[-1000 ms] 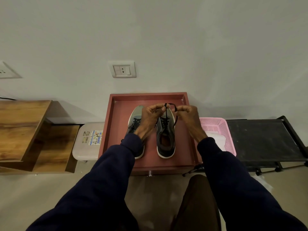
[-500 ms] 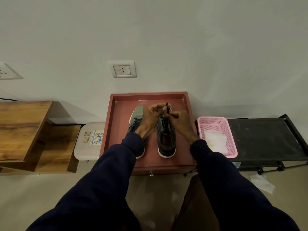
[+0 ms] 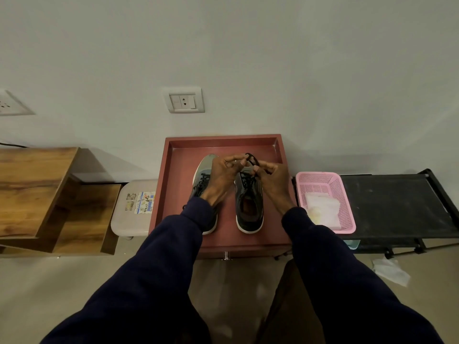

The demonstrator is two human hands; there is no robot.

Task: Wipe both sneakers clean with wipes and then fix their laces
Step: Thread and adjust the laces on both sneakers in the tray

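Two dark sneakers with white soles stand side by side in a red tray (image 3: 279, 234), toes toward the wall. My left hand (image 3: 223, 175) hovers over the left sneaker (image 3: 203, 177) and pinches a loop of the right sneaker's black lace (image 3: 250, 158). My right hand (image 3: 272, 181) is above the toe of the right sneaker (image 3: 249, 209) and pinches the same lace. The lace loops stand up between my two hands. My left forearm hides the heel of the left sneaker.
A pink basket (image 3: 346, 192) holding white wipes (image 3: 323, 207) sits on a black rack (image 3: 397, 202) to the right. A crumpled wipe (image 3: 390, 270) lies on the floor. A beige stool (image 3: 131, 209) and wooden shelves (image 3: 37, 189) stand left. A wall socket (image 3: 183, 100) is above.
My hands closed together over the right sneaker's toe, then parted slightly, and a lace loop now shows between them. The sneakers have stayed in place.
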